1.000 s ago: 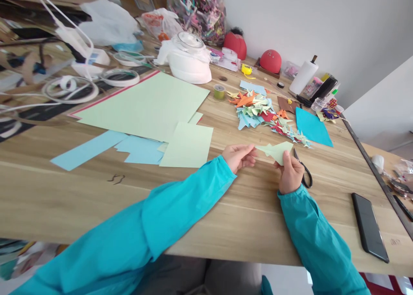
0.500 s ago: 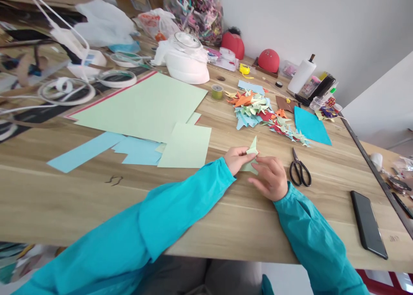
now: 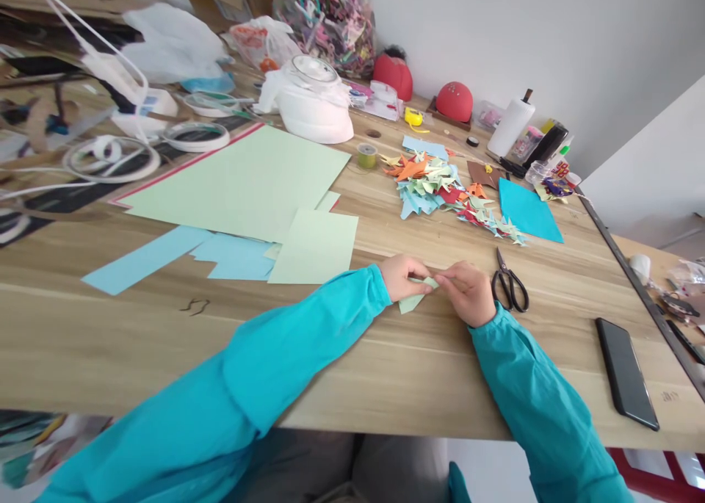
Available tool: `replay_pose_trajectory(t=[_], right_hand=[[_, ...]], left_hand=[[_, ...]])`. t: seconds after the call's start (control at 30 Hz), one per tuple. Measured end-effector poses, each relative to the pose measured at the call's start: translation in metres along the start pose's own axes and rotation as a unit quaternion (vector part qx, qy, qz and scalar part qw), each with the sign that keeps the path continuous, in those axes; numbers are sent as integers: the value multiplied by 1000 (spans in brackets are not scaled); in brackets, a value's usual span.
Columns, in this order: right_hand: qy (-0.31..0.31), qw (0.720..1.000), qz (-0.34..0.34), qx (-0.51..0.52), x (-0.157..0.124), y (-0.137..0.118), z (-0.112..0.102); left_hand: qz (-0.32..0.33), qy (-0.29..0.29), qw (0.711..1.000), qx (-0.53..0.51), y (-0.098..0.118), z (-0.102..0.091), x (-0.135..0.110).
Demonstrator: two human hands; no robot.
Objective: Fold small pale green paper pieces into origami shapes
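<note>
A small pale green folded paper piece [image 3: 413,299] lies on the wooden table [image 3: 385,363] between my two hands. My left hand [image 3: 402,275] pinches its left part with curled fingers. My right hand [image 3: 468,291] pinches its right end, fingers closed and pressed down on the table. Both arms wear teal sleeves. Black scissors [image 3: 510,286] lie just right of my right hand, untouched.
A pale green square [image 3: 313,247] and a large green sheet [image 3: 247,180] lie to the left, with light blue scraps [image 3: 165,257]. A heap of folded coloured paper shapes [image 3: 440,187], a teal sheet [image 3: 526,211], a white container [image 3: 311,106] and a black phone [image 3: 625,371] surround the spot.
My hands brought the green paper down from the air to the table and folded it flatter. My right hand shifted left, away from the scissors, then both hands pressed the piece down.
</note>
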State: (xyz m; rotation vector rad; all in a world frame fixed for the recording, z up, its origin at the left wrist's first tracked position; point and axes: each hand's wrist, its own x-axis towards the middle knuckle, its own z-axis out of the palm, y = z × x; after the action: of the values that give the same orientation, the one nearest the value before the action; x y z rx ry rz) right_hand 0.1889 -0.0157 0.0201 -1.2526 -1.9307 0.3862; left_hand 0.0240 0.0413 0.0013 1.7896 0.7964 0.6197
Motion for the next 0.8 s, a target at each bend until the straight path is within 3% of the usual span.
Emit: replay_pose_trajectory(t=[0.13,0.27,0.43,0.53,0.8], right_hand=[[-10,994,57,97,0,7,4],[-38,990,85,105,-2,11,7],[-58,994,75,49,-2,8,10],[-51,995,85,1,-2,9,12],[-51,990,45,-125,1,17,13]], left_hand=[[-9,6,994,107,10,-8,-5],[-48,-4,982,184,17,-18,-1],[-47,-94,975,198,20,-32,26],[-68,-189,949,242,23,-33,45],[-61,-195,911,359,33,-17,62]])
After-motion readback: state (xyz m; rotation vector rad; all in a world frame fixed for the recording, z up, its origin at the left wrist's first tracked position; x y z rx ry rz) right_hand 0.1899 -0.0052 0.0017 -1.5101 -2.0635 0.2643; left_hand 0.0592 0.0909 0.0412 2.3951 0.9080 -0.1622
